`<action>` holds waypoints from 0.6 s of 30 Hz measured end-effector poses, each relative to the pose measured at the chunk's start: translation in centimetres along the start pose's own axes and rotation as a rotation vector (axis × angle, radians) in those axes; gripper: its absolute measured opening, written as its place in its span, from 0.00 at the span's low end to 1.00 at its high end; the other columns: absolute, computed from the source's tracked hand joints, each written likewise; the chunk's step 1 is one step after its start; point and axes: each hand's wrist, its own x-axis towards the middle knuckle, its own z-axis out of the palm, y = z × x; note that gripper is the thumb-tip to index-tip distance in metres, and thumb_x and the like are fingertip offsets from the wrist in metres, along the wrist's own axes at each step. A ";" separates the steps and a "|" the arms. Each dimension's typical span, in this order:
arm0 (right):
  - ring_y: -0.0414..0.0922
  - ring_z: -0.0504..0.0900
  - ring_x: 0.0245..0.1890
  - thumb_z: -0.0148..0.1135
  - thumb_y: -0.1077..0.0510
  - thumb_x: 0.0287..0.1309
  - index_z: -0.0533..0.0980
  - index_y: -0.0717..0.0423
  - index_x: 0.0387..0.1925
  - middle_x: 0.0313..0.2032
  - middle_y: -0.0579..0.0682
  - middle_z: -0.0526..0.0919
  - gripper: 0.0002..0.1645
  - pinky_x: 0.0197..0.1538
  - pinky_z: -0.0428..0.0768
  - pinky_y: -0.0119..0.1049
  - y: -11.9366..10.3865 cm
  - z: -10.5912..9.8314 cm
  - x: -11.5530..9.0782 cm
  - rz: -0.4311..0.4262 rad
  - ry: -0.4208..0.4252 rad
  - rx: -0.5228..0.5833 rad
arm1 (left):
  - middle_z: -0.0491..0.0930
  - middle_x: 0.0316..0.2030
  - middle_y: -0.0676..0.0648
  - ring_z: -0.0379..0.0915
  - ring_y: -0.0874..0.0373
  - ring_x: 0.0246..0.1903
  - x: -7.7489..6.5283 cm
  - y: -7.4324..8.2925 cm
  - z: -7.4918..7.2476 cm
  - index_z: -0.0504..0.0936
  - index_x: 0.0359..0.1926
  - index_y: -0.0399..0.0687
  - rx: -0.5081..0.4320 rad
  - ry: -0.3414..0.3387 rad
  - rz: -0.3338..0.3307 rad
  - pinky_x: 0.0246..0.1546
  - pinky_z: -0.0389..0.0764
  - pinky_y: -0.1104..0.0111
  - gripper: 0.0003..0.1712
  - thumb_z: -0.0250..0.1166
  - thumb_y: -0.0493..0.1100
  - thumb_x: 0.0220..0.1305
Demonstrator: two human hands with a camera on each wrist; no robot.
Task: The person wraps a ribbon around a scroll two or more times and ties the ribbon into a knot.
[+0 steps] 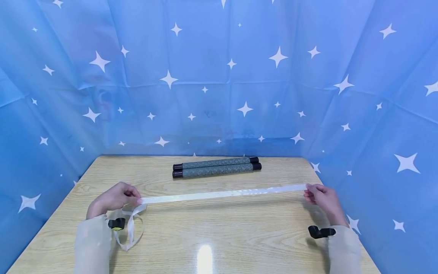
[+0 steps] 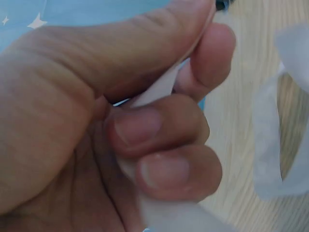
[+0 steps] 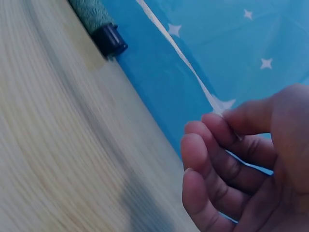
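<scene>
A white ribbon (image 1: 219,194) stretches taut above the table between the two hands. My left hand (image 1: 118,198) pinches it between thumb and forefinger, and its loose length hangs in loops below that hand. In the left wrist view the ribbon (image 2: 161,89) also runs behind the curled fingers and out under the palm. At the other side my right hand (image 1: 323,199) pinches the ribbon's end between thumb and forefinger. The right wrist view shows the ribbon (image 3: 181,55) edge-on, leading away from the fingertips.
Two scrolls (image 1: 219,167) with green patterned covering and dark end knobs lie side by side near the back of the wooden table (image 1: 260,236). Blue star-patterned curtains (image 1: 212,95) enclose the table at the back and both sides.
</scene>
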 end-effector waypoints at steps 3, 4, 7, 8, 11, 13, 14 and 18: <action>0.31 0.85 0.32 0.49 0.42 0.78 0.71 0.71 0.64 0.32 0.36 0.85 0.35 0.40 0.86 0.31 0.4 -0.4 -0.1 0.012 -0.002 -0.009 | 0.82 0.30 0.46 0.66 0.60 0.25 -0.2 -0.3 -0.1 0.86 0.38 0.37 0.042 0.022 -0.025 0.27 0.68 0.70 0.06 0.67 0.38 0.69; 0.31 0.85 0.32 0.49 0.42 0.78 0.71 0.71 0.65 0.32 0.36 0.85 0.36 0.40 0.86 0.31 0.6 -0.5 0.0 0.018 -0.002 -0.008 | 0.82 0.30 0.46 0.67 0.59 0.27 -0.3 -0.5 -0.1 0.86 0.38 0.37 0.053 0.028 -0.029 0.28 0.69 0.70 0.06 0.67 0.37 0.69; 0.32 0.85 0.33 0.49 0.42 0.78 0.71 0.71 0.64 0.33 0.37 0.85 0.36 0.41 0.86 0.31 1.1 -0.9 0.1 0.035 -0.003 -0.011 | 0.82 0.30 0.46 0.71 0.56 0.29 -0.3 -0.9 -0.1 0.86 0.37 0.38 0.082 0.064 -0.059 0.31 0.72 0.69 0.05 0.66 0.36 0.68; 0.32 0.85 0.33 0.49 0.41 0.78 0.71 0.71 0.63 0.33 0.38 0.85 0.36 0.41 0.86 0.30 1.3 -1.0 0.1 0.043 -0.005 -0.013 | 0.83 0.30 0.45 0.72 0.55 0.31 -0.2 -1.1 -0.1 0.86 0.37 0.38 0.092 0.077 -0.064 0.32 0.72 0.68 0.05 0.66 0.36 0.68; 0.33 0.85 0.33 0.50 0.40 0.77 0.73 0.71 0.61 0.33 0.39 0.86 0.36 0.40 0.85 0.30 1.8 -1.2 0.1 0.063 -0.015 -0.042 | 0.82 0.30 0.45 0.72 0.54 0.31 0.1 -1.3 0.1 0.86 0.37 0.38 0.117 0.117 -0.093 0.33 0.72 0.67 0.06 0.66 0.37 0.69; 0.33 0.85 0.32 0.50 0.39 0.77 0.75 0.70 0.60 0.33 0.40 0.87 0.37 0.39 0.85 0.30 2.0 -1.4 0.0 0.076 -0.024 -0.065 | 0.82 0.29 0.45 0.71 0.54 0.30 0.3 -1.4 0.2 0.86 0.36 0.38 0.126 0.140 -0.115 0.32 0.72 0.66 0.07 0.66 0.38 0.70; 0.34 0.85 0.32 0.50 0.38 0.76 0.75 0.70 0.60 0.33 0.40 0.87 0.37 0.38 0.84 0.30 2.1 -1.4 0.0 0.079 -0.026 -0.079 | 0.82 0.29 0.45 0.71 0.54 0.30 0.4 -1.5 0.2 0.86 0.36 0.38 0.131 0.146 -0.121 0.32 0.72 0.66 0.07 0.66 0.39 0.70; 0.34 0.85 0.31 0.49 0.38 0.77 0.77 0.69 0.57 0.32 0.41 0.87 0.36 0.37 0.84 0.30 2.6 -1.6 0.1 0.073 -0.024 -0.124 | 0.81 0.28 0.46 0.69 0.54 0.28 0.6 -1.7 0.5 0.85 0.34 0.38 0.127 0.164 -0.160 0.31 0.71 0.65 0.09 0.66 0.40 0.70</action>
